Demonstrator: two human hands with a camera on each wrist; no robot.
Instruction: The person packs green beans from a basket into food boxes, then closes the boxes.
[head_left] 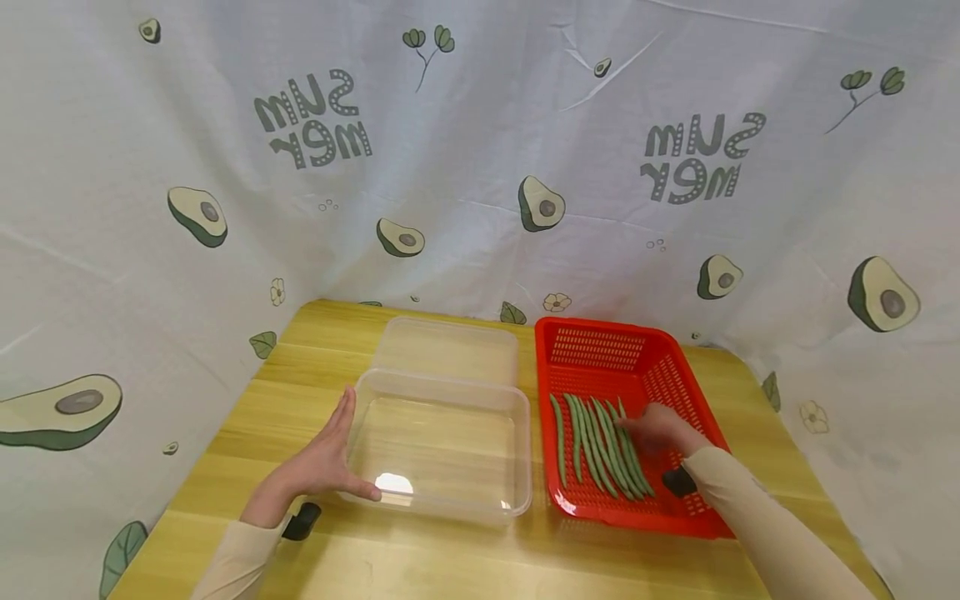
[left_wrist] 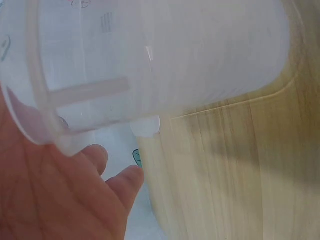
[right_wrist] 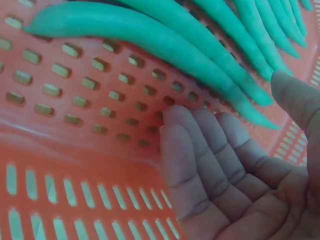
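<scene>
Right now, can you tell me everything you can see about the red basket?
The red basket looks like shiny plastic. It is an open-topped rectangle with rounded corners, sloping walls and lots of little slots in its walls and floor. It sits upright on the wood-look table, to the right of the clear box. Green beans lie on its floor, and the right hand reaches inside.

Hands: 2, left hand (head_left: 318, 462), right hand (head_left: 660, 429). Green beans (head_left: 612, 450): about 8 by right fingertips, overlapping, exact count unclear. Red basket (head_left: 596, 342): 1, around right fingers. Clear container (head_left: 442, 380): 1, beside left fingers. Flat clear piece (head_left: 450, 342): 1, beyond left fingertips. Black wrist devices (head_left: 302, 522): 2, behind fingers.
</scene>
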